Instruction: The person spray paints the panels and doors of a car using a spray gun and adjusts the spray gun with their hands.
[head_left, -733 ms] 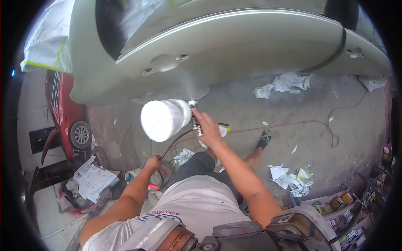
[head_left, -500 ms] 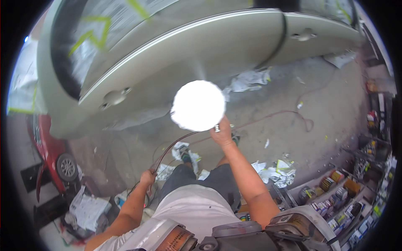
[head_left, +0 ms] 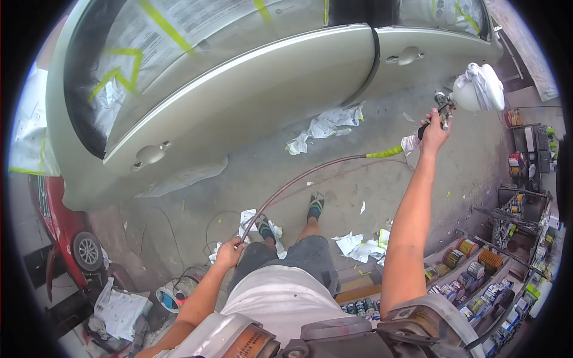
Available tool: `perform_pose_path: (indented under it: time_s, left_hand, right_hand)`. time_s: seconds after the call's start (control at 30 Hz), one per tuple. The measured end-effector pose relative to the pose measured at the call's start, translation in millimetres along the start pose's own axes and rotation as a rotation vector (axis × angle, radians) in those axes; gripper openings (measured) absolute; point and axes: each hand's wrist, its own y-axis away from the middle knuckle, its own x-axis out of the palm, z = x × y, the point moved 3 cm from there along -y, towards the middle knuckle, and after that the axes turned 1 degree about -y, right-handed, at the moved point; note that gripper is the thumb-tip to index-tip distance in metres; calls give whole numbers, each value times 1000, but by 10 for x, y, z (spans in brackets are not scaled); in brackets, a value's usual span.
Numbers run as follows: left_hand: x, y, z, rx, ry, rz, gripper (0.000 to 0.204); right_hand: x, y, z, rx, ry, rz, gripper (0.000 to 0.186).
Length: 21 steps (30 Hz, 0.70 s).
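Note:
My right hand [head_left: 434, 134] is closed round the handle of a spray gun [head_left: 443, 107], held out to the far right. A white cup [head_left: 477, 89], with white cloth or paper wrapped on it, sits on the gun. From the grip, a reddish air hose [head_left: 304, 174], bound with yellow-green tape near the gun, curves back to my left hand [head_left: 228, 253], which grips it near my left thigh. Ahead stands a pale greenish-silver car body [head_left: 256, 95] with two door handles. Its windows are covered with masking paper [head_left: 197, 30] and yellow-green tape. The gun is apart from the car's side.
Crumpled paper [head_left: 328, 126] lies on the floor beneath the car, with more scraps [head_left: 361, 246] near my feet. Shelves of cans and bottles [head_left: 471, 280] stand at the lower right. A red car [head_left: 65, 221] and a bucket [head_left: 170, 297] are on the left.
My right hand has swung the spray gun from the middle out to the far right, turning the cup sideways. The hose has stretched after it. My left hand has shifted slightly right, still holding the hose.

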Motion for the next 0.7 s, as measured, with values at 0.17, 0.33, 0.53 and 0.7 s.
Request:
perform_pose_path:
  time_s: [0.17,0.33,0.53,0.7]
  left_hand:
    - [-135,13,849,-64,-45,-93,27]
    - [-177,342,2063,-302,-52,-66,33]
    - [-122,967,3213,-440,-15,-185,33]
    - [-85,1453,3810,-580,88,-284,32]
  right_hand:
    - [478,633,197,254,-101,382,40]
    - [1280,2113,783,291,-217,702,49]
    - [2189,4104,1134,417,-138,944,53]
    - [2873,5379,1452,461,-181,1174,59]
